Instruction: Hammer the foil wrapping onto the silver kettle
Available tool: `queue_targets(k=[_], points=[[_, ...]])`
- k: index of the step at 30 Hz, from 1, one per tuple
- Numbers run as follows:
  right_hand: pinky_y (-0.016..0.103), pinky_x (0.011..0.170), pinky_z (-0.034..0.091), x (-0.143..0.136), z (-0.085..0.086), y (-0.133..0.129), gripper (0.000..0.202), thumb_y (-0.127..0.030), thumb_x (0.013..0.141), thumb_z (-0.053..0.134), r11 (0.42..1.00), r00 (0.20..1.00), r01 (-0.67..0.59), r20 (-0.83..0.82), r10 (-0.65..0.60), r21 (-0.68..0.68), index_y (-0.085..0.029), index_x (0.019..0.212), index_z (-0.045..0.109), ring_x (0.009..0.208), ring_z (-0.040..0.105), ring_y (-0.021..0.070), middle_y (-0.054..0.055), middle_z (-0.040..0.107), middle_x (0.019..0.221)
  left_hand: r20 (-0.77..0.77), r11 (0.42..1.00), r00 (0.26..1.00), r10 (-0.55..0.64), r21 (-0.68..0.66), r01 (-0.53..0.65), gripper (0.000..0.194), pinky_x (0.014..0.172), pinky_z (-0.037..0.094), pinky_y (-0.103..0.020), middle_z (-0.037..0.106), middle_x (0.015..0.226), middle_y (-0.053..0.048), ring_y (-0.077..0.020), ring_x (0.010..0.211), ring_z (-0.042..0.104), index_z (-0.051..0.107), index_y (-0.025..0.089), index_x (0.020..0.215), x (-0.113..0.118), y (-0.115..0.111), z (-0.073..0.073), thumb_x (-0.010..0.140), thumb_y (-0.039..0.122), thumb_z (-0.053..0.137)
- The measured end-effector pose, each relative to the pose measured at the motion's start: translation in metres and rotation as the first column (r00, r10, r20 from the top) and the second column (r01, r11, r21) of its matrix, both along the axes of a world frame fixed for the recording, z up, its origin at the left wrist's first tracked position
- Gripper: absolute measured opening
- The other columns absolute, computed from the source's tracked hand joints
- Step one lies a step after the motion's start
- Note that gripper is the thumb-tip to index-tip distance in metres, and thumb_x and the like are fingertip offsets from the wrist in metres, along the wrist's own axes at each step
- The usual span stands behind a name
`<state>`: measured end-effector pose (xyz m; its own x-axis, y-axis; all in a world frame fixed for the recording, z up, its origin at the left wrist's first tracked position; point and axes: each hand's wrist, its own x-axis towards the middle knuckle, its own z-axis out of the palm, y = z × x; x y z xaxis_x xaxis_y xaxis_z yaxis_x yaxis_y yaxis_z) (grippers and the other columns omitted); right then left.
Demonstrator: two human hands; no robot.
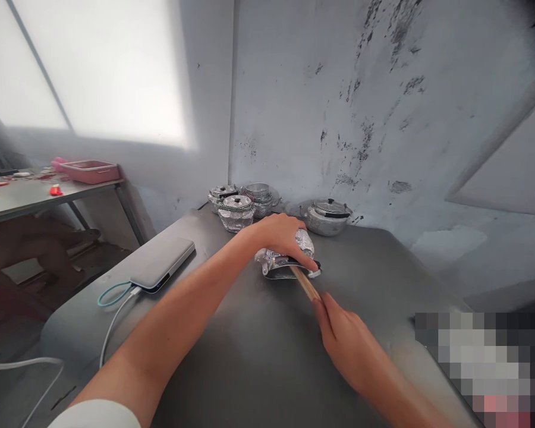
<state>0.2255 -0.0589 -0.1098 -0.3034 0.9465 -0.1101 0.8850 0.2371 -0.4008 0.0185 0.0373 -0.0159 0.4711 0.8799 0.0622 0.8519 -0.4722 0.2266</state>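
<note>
- pot [280, 261]: small, shiny embossed silver metal, lying tipped on its side on grey table, mouth toward the camera, mostly covered from above.
- stick [305, 284]: thin, pale wood, angled, far end at pot's mouth.

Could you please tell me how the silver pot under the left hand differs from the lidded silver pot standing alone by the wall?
The held pot lies tipped on its side under the left hand, with a wooden stick from the right hand reaching into it. The far pot stands upright, lidded and untouched. Both are shiny embossed metal on the grey table.
</note>
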Motion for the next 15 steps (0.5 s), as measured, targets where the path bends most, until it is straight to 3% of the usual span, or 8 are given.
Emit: queue_targets(k=[5,10,15], points=[[0.030,0.058,0.026,-0.0048,0.0028,0.0006,0.031,-0.037,0.102,0.020,1.000,0.998,-0.025,0.052,0.026,-0.019,-0.025,0.081,0.040,0.062,0.058,0.0214,0.002,0.062,0.068,0.006,1.000,1.000,0.008,-0.015,-0.008,0.108,0.076,0.049,-0.033,0.066,0.123,-0.006,-0.0311,0.107,0.061,0.056,0.024,0.131,-0.0026,0.0018,0.0000,0.047,0.092,0.060],[0.029,0.055,0.026,-0.0033,0.0036,0.0008,0.035,-0.043,0.102,0.017,0.999,0.999,0.036,0.037,-0.037,0.027,-0.026,0.077,0.034,0.052,0.048,0.0184,-0.003,0.054,0.058,-0.008,1.000,1.000,0.021,-0.012,-0.021,0.108,0.083,0.049,-0.035,0.062,0.131,-0.007,-0.0331,0.114,0.058,0.055,0.025,0.133,-0.0019,0.0001,0.0009,0.048,0.091,0.060],[0.030,0.059,0.028,-0.0018,-0.0021,0.0014,0.033,-0.038,0.102,0.019,1.000,0.999,-0.001,0.044,0.001,-0.001,-0.025,0.080,0.040,0.060,0.057,0.0204,0.001,0.061,0.066,-0.005,1.000,1.000,0.018,-0.010,-0.018,0.105,0.083,0.050,-0.035,0.065,0.126,-0.007,-0.0329,0.111,0.060,0.056,0.025,0.130,-0.0007,-0.0013,0.0012,0.048,0.091,0.061]])
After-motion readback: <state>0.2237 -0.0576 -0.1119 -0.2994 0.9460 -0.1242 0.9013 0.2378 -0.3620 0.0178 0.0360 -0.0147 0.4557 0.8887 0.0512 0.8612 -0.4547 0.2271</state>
